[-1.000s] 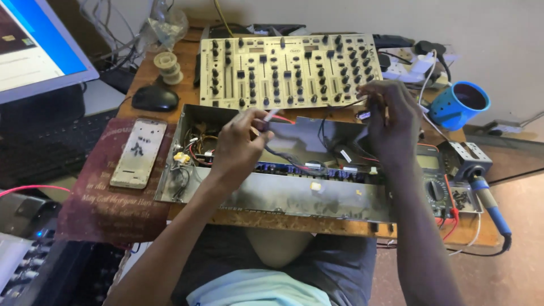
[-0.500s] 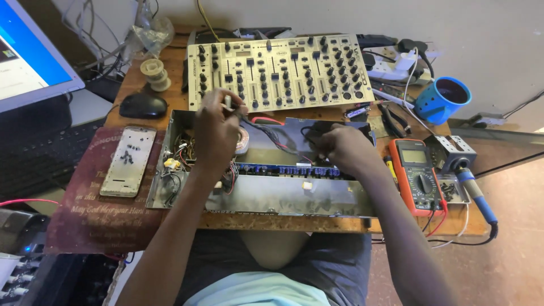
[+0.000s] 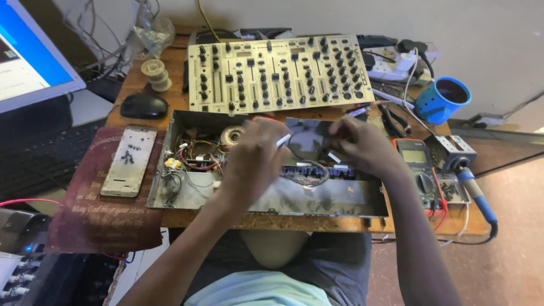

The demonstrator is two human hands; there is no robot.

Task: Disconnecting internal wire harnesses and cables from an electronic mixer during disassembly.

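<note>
Fingers [image 3: 283, 140] perhaps pinching wires [image 3: 309, 175] inside chassis [image 3: 187, 195].

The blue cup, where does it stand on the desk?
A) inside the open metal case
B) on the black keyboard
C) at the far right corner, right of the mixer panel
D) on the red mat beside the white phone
C: the blue cup stands at the far right corner of the desk, just right of the mixer panel and beyond the multimeter.
</note>
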